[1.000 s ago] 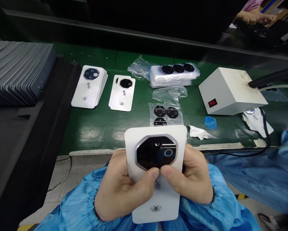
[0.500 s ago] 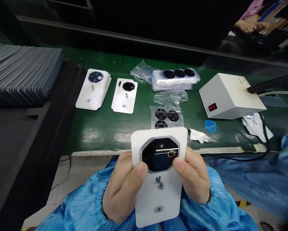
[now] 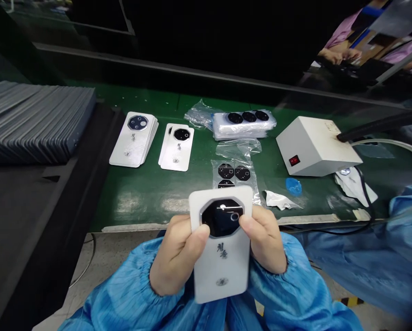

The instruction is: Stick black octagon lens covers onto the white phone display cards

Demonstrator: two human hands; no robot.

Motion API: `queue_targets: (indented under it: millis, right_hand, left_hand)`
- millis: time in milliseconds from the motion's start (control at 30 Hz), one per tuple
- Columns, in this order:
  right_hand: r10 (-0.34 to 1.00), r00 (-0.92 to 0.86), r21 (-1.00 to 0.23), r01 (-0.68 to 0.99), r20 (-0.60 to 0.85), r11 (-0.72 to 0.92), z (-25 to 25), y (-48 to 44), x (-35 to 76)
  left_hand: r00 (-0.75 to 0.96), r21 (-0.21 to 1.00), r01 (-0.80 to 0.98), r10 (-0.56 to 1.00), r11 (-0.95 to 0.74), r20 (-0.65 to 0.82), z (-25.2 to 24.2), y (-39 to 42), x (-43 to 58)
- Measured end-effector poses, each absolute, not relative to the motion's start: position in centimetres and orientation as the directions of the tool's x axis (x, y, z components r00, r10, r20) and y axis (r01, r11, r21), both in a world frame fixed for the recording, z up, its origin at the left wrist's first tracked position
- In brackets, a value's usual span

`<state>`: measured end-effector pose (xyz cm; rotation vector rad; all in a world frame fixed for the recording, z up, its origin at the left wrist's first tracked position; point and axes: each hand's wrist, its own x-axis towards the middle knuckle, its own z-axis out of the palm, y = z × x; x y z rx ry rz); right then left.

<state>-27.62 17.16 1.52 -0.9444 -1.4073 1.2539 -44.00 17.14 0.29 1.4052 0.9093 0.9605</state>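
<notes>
A white phone back cover (image 3: 222,271) is held up before me, its black octagonal camera lens panel (image 3: 222,217) facing me. My left hand (image 3: 176,257) grips its left edge, thumb at the lower left of the panel. On the opposite edge my right hand (image 3: 266,239) is closed, its thumb touching the panel's right side. Just beyond the cover, a clear plastic sheet (image 3: 256,186) with black octagonal lens pieces (image 3: 242,173) lies on the green bench, partly hidden by the cover.
Left on the bench are a cover stack (image 3: 132,138) and two overlapping covers (image 3: 176,149). Behind lies a bagged lens pack (image 3: 242,126). A white switch box (image 3: 318,147), crumpled white paper (image 3: 279,200) and blue film (image 3: 293,186) are right. A grey tray stack (image 3: 36,122) stands far left.
Both hands, still gripping the cover, have moved slightly; it looks smaller and a little further left. The whole view has shifted a little, with the bench items lower in it.
</notes>
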Motion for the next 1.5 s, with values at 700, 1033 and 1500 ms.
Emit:
queue_targets:
  millis: [700, 1033, 1500]
  right_hand:
    - [0.992, -0.125, -1.0, 0.018, 0.008, 0.01, -0.8, 22.8, -27.7]
    - [0.988, -0.155, -0.998, 0.067, -0.017, -0.006, -2.9, 23.1, -26.6]
    - [0.957, -0.287, -0.97, 0.239, -0.029, 0.043, -2.3, 21.3, -27.0]
  left_hand:
    - [0.516, 0.953, 0.269, 0.856, -0.141, -0.019, 2.4, 25.8, -42.6]
    - [0.165, 0.605, 0.794, 0.98, -0.064, -0.113, 0.1, 41.4, -46.3]
    - [0.058, 0.202, 0.977, 0.996, -0.072, 0.073, -2.8, 38.1, -43.7]
